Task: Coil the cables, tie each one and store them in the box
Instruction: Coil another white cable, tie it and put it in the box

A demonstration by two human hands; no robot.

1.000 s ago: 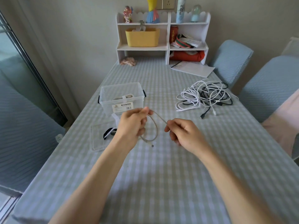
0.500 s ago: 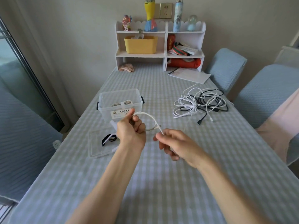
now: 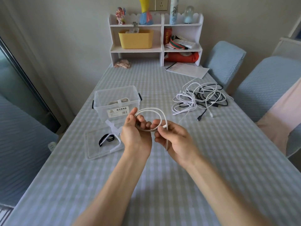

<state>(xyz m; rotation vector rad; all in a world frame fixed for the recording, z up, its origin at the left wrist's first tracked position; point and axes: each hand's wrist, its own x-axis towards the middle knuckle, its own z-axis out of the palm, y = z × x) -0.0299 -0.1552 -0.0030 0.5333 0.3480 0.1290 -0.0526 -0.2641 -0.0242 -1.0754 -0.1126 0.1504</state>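
A white cable [image 3: 153,111] was held at frame centre, formed into one visible loop above the checked tablecloth [image 3: 162,185]. The left hand [image 3: 136,130] gripped the gathered turns at the loop's left side, fingers curled round them. The right hand [image 3: 174,137] pinched the cable near its plug end, a short length trailing beneath the palm. No tie was seen on this cable; coiling was judged to be in progress, with tying and storing still to come.

The clear storage box [image 3: 116,104], left of centre, contained one coiled, strapped cable [image 3: 118,101], judged complete. Its lid [image 3: 104,144] lay in front, bearing black and white ties [image 3: 108,137]. At right of centre, a tangled heap of white and black cables [image 3: 200,99] lay loose, well apart from the box, all judged outstanding.
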